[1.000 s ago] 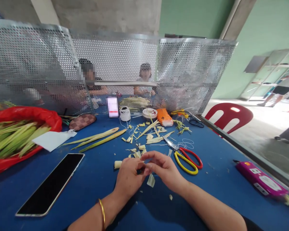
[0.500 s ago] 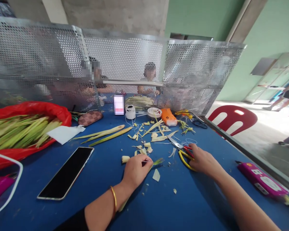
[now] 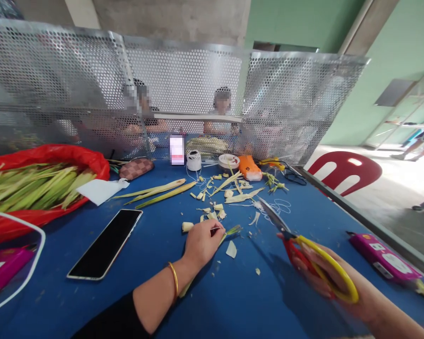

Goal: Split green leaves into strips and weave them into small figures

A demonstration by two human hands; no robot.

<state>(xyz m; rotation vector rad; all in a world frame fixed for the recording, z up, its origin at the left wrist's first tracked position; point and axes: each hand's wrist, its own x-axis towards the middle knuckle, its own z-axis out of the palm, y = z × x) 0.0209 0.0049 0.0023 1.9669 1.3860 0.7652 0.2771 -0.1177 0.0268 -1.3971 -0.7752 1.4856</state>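
Note:
My left hand (image 3: 203,240) is closed low over the table, its fingers pinched round a narrow leaf strip (image 3: 233,230) whose frayed green tip sticks out to the right. The strip's pale other end shows under my wrist. To the right, my right hand (image 3: 325,268) holds scissors (image 3: 286,230) with one red and one yellow handle, raised off the table and pointing away to the left. Just beyond their tips lies loose white thread (image 3: 277,207). Between and beyond my hands are cut husk scraps (image 3: 231,249) and a pale stub (image 3: 187,227).
A phone (image 3: 106,245) lies left of my hand, near a red bag (image 3: 56,150) full of leaf strips. A thread spool (image 3: 194,161), a tape roll (image 3: 229,161) and an orange packet (image 3: 250,168) stand at the back, before a perforated metal screen (image 3: 194,80). A purple carton (image 3: 385,259) lies right.
My right hand has picked the scissors up off the table and brought them nearer and to the right. The left hand keeps its hold on the leaf strip.

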